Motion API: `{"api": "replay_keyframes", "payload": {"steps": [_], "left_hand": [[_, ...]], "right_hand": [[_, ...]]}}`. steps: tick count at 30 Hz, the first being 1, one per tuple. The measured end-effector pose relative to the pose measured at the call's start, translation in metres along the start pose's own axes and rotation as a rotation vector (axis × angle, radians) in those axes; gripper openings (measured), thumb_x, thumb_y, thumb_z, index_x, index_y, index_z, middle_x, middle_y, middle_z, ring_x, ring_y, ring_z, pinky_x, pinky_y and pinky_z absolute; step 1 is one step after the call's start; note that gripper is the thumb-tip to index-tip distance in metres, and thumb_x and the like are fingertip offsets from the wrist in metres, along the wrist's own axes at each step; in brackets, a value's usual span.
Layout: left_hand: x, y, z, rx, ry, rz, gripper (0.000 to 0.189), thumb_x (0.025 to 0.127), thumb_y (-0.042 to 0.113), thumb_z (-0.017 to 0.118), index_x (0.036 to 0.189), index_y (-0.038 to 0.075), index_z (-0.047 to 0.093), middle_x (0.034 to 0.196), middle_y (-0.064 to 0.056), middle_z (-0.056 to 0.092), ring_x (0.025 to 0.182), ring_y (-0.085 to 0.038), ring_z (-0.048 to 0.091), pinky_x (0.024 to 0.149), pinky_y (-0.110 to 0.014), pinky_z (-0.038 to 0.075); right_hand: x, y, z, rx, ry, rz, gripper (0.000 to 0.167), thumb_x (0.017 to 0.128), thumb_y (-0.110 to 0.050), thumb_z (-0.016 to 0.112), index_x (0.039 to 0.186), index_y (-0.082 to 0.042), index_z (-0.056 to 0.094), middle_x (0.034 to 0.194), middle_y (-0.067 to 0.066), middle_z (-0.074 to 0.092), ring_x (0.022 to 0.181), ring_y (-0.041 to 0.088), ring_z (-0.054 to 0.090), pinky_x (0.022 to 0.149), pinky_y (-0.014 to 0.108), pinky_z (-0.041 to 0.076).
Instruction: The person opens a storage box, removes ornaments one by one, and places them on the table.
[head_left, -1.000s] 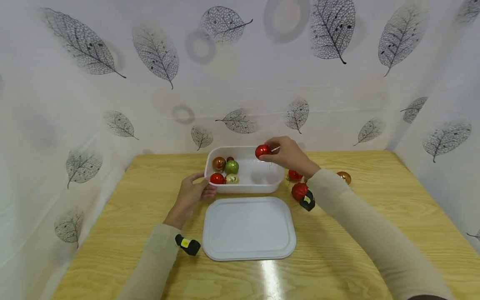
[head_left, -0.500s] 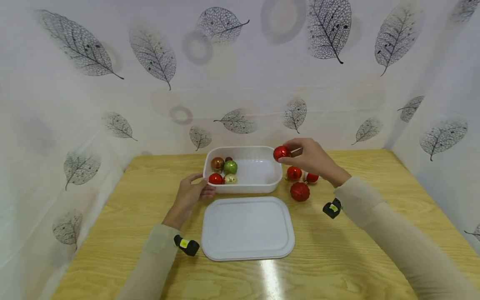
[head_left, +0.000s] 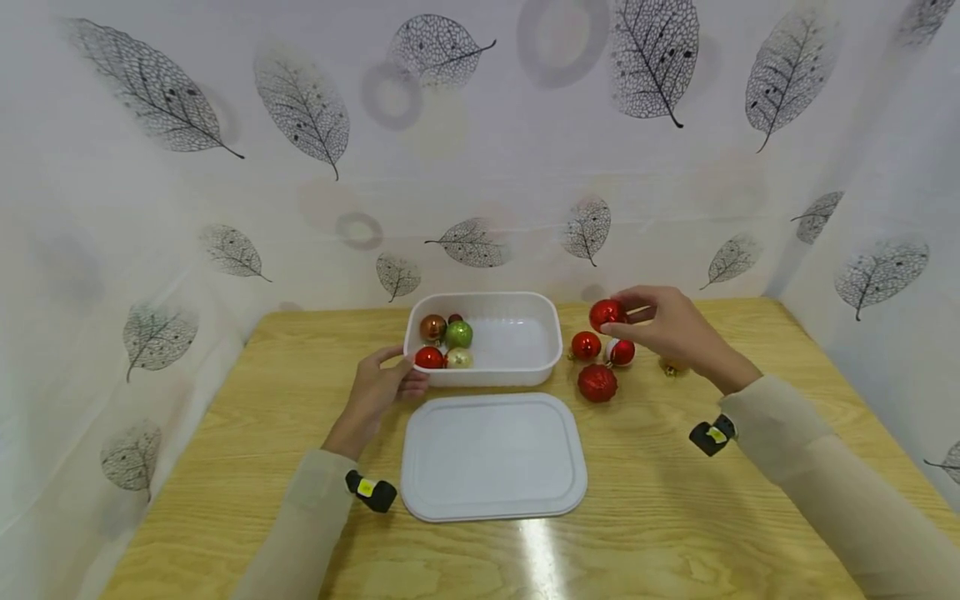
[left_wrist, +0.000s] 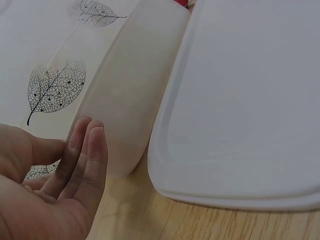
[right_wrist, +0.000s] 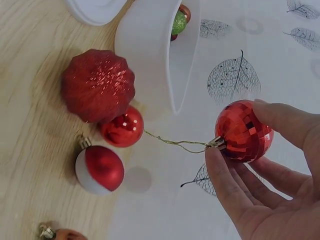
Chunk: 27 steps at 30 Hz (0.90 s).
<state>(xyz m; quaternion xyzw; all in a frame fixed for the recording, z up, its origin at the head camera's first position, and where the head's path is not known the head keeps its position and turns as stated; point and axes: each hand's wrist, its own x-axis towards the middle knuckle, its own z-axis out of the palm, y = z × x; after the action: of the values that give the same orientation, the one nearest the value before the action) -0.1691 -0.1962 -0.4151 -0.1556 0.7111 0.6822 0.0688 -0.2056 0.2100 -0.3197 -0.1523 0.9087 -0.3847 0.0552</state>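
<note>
My right hand (head_left: pixel 671 327) holds a shiny red mirror-faceted bauble (right_wrist: pixel 244 131) between thumb and fingers, above the table to the right of the white plastic box (head_left: pixel 551 367). A gold string hangs from its cap in the right wrist view. My left hand (head_left: pixel 381 385) grips the box's near left corner, fingers against the outer wall (left_wrist: pixel 127 95). Inside the box, at its left end, lie a copper bauble (head_left: pixel 432 327), a green one (head_left: pixel 459 334), a red one (head_left: pixel 430 357), a pale gold one (head_left: pixel 460 358) and a small dark red one (head_left: pixel 454 318).
The white lid (head_left: pixel 493 457) lies flat before the box. Right of the box sit a ridged red bauble (head_left: pixel 597 383), a smooth red one (head_left: pixel 586 345) and a red-and-white one (head_left: pixel 621 352). A copper bauble (right_wrist: pixel 70 234) lies farther right. Leaf-print cloth (head_left: pixel 480 167) hangs behind the table.
My right hand has carried the red bauble rightward, from over the box to beyond its right end, uncovering the baubles on the table. My left hand has stayed at the box corner.
</note>
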Motion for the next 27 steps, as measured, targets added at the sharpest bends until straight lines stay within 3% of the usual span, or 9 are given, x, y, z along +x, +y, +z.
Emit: {"api": "replay_keyframes", "payload": {"steps": [7, 12, 16, 27], "left_hand": [[-0.001, 0.001, 0.001, -0.015, -0.004, 0.001, 0.048, 0.106, 0.017, 0.056, 0.149, 0.000, 0.043, 0.089, -0.013, 0.074, 0.076, -0.016, 0.073, 0.074, -0.029, 0.064], [-0.002, 0.001, 0.001, -0.008, -0.003, 0.007, 0.047, 0.106, 0.018, 0.056, 0.148, 0.001, 0.044, 0.090, -0.012, 0.073, 0.077, -0.017, 0.073, 0.075, -0.030, 0.064], [-0.002, 0.001, 0.001, -0.006, -0.004, 0.008, 0.047, 0.106, 0.019, 0.056, 0.148, 0.002, 0.044, 0.090, -0.012, 0.074, 0.077, -0.017, 0.073, 0.075, -0.030, 0.064], [-0.004, 0.001, 0.001, -0.043, -0.021, 0.025, 0.047, 0.106, 0.015, 0.055, 0.148, -0.002, 0.043, 0.085, -0.012, 0.073, 0.073, -0.015, 0.072, 0.072, -0.028, 0.064]], "right_hand": [[-0.014, 0.017, -0.009, 0.006, -0.003, 0.055, 0.066, 0.092, -0.042, 0.075, 0.138, 0.002, 0.056, 0.129, 0.024, 0.063, 0.114, 0.040, 0.064, 0.088, 0.045, 0.061], [-0.021, 0.031, -0.008, 0.022, -0.001, 0.074, 0.064, 0.093, -0.038, 0.075, 0.137, 0.005, 0.056, 0.127, 0.026, 0.063, 0.112, 0.041, 0.065, 0.081, 0.036, 0.063], [-0.026, 0.043, -0.004, 0.046, -0.008, 0.085, 0.065, 0.093, -0.036, 0.076, 0.137, 0.007, 0.055, 0.126, 0.027, 0.063, 0.109, 0.040, 0.067, 0.076, 0.037, 0.064], [-0.036, 0.070, 0.012, 0.005, -0.013, 0.123, 0.068, 0.092, -0.037, 0.076, 0.136, 0.010, 0.055, 0.126, 0.028, 0.064, 0.109, 0.038, 0.067, 0.089, 0.043, 0.060]]}}
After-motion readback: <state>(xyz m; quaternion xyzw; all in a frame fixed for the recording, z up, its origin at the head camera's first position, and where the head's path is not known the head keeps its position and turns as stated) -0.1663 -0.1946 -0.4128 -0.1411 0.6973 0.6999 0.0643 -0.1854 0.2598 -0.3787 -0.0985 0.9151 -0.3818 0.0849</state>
